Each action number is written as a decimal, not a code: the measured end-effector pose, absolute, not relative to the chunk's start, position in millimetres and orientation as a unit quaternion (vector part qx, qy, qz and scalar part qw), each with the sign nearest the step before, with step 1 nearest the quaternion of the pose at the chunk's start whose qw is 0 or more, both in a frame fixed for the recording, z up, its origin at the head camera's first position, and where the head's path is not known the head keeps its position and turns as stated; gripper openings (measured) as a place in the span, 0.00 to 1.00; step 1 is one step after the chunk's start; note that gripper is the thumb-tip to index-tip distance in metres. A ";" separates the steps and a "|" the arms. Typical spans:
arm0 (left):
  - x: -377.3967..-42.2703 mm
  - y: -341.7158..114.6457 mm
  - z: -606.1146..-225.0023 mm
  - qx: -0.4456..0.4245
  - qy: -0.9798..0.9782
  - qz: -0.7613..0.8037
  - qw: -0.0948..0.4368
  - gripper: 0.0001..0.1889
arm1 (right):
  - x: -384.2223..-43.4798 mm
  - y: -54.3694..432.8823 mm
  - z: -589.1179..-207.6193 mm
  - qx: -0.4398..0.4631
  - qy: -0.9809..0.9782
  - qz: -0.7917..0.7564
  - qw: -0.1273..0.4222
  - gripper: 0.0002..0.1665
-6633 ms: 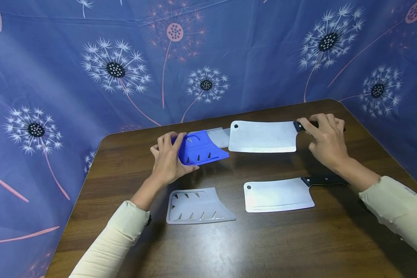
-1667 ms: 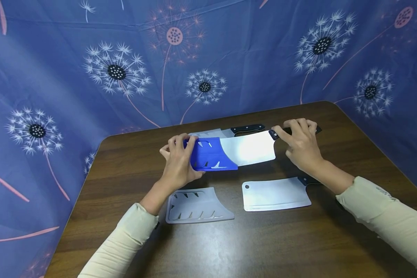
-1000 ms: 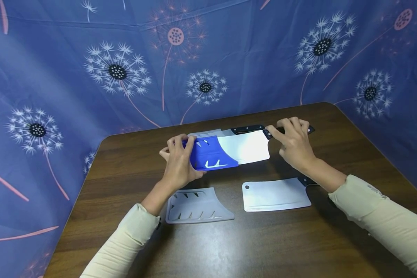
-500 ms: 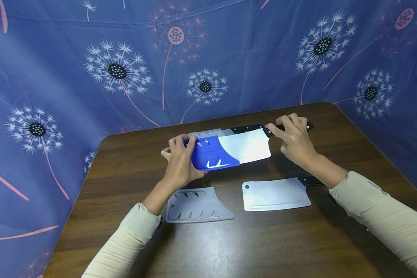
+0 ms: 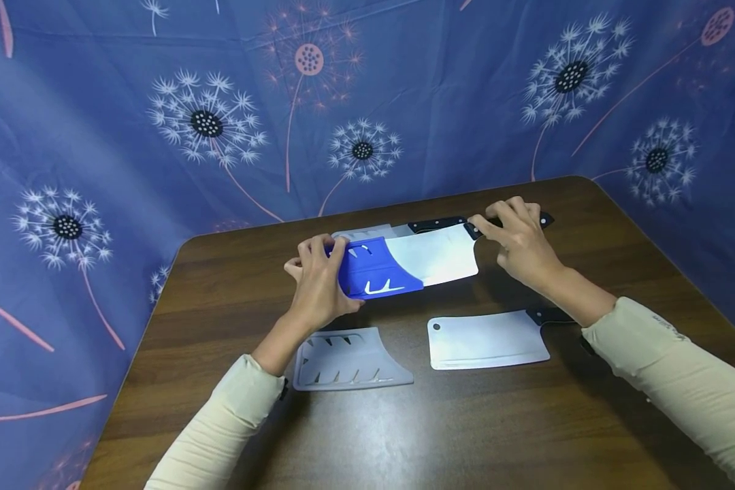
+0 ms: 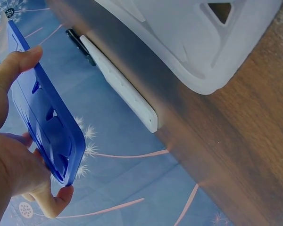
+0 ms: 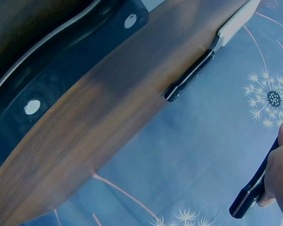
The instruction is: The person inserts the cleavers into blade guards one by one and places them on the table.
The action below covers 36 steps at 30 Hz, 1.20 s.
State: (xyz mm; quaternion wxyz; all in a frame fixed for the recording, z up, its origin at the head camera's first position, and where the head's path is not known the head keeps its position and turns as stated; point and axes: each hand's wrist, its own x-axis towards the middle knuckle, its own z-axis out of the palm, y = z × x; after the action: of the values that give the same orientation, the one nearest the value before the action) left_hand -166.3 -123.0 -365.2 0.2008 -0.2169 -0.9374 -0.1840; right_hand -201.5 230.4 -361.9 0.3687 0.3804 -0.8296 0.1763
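Note:
My left hand (image 5: 320, 280) grips the closed end of a blue blade sheath (image 5: 373, 269), thumb on the lower edge and fingers on the upper. In the left wrist view the same sheath (image 6: 49, 117) is raised above the table. My right hand (image 5: 517, 238) holds the black handle of a cleaver (image 5: 436, 255). The front of its blade is inside the sheath, showing through the slots; the rear part is bare. In the right wrist view the fingers of my right hand (image 7: 279, 174) wrap that handle.
A second cleaver (image 5: 486, 342) lies bare on the wooden table (image 5: 380, 435), its handle partly behind my right forearm. Left of it lies a pale grey sheath (image 5: 352, 364). At the back edge rests another black-handled knife (image 5: 436, 225) in a whitish sheath (image 5: 364, 233). A blue patterned cloth (image 5: 441, 95) hangs behind.
Several seconds ago the cleaver was outside the blue sheath, to its right; since then its blade has slid leftward into it. Over the last second both hands have barely moved.

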 end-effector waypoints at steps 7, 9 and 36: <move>-166.2 -124.1 -365.9 -0.220 -0.938 -0.181 0.195 0.55 | -202.7 231.3 -361.7 0.385 -0.829 0.171 0.369 0.50; -165.9 -123.8 -366.3 -0.221 -0.939 -0.180 0.193 0.55 | -202.1 231.6 -361.8 0.386 -0.828 0.171 0.369 0.50; -167.9 -122.7 -367.3 -0.207 -0.946 -0.168 0.186 0.56 | -201.6 226.8 -350.5 0.394 -0.830 0.179 0.352 0.49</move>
State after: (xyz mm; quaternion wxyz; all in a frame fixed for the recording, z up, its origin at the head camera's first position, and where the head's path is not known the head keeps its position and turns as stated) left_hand -167.9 -122.7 -367.3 0.1858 -0.2071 -0.9456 -0.1683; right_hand -201.6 226.8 -350.5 0.3517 0.3940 -0.8300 0.1793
